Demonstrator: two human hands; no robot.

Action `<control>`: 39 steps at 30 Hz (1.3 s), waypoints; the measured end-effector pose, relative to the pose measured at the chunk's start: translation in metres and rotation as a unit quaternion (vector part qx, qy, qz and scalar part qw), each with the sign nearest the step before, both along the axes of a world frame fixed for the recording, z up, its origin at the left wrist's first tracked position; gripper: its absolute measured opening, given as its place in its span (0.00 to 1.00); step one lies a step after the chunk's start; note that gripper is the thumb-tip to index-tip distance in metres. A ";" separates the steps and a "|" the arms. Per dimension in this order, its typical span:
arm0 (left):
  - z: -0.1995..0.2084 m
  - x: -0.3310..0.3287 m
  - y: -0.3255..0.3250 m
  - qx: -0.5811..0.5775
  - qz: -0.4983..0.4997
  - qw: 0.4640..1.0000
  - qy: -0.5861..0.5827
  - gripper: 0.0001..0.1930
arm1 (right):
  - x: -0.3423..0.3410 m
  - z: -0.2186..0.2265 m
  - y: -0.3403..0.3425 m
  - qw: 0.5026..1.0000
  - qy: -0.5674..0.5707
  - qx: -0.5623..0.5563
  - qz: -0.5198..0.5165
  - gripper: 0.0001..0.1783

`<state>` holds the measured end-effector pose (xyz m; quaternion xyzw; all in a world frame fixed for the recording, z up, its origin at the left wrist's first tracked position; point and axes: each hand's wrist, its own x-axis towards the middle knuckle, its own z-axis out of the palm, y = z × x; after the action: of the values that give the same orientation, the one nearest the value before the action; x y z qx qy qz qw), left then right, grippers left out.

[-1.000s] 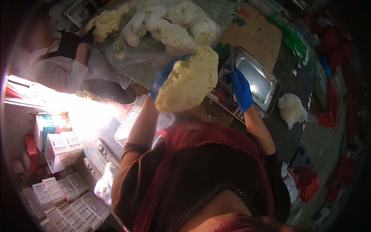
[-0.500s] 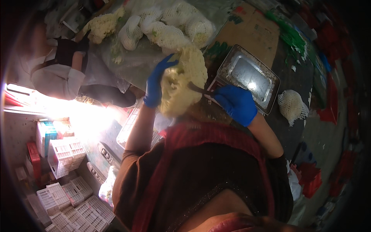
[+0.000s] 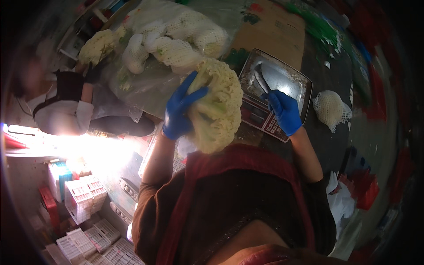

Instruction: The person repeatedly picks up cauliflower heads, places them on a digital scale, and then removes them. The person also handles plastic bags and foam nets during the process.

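Presently, one cauliflower (image 3: 221, 104) and one knife (image 3: 261, 78) are counted in hand, at mid-frame. The cauliflower is held in the blue-gloved left hand (image 3: 179, 112), to the right of the palm, its left flank gripped by spread fingers; part of the grip is hidden behind it. The knife is clasped in the blue-gloved right hand (image 3: 285, 110), its handle mostly covered, its curved blade pointed up over one metal tray (image 3: 285, 73); whether the tray is touched cannot be told. Under the tray, one scale (image 3: 256, 117) is seen, its keypad partly blocked by the right hand. One net-sleeved lump (image 3: 330, 108) is noted right of the tray, one cardboard sheet (image 3: 269, 37) above it. Several netted cauliflowers (image 3: 183, 48) are heaped at upper centre, overlapped past exact counting. One bare head (image 3: 97, 47) is noted at upper left, near one co-worker (image 3: 73, 106). White crates (image 3: 86, 194) are stacked at lower left.
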<state>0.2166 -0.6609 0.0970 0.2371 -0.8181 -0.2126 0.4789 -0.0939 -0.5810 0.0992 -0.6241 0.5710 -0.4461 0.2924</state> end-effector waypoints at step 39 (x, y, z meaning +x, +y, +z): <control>-0.009 -0.227 -0.089 -0.041 -0.094 0.963 -0.248 0.32 | -0.099 -0.107 0.088 0.882 -0.348 0.107 -0.299 0.13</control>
<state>-0.0101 -0.7501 0.0883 0.1843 -0.9378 -0.1574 0.2485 -0.1930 -0.4933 -0.0074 -0.1929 0.6364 -0.6370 0.3899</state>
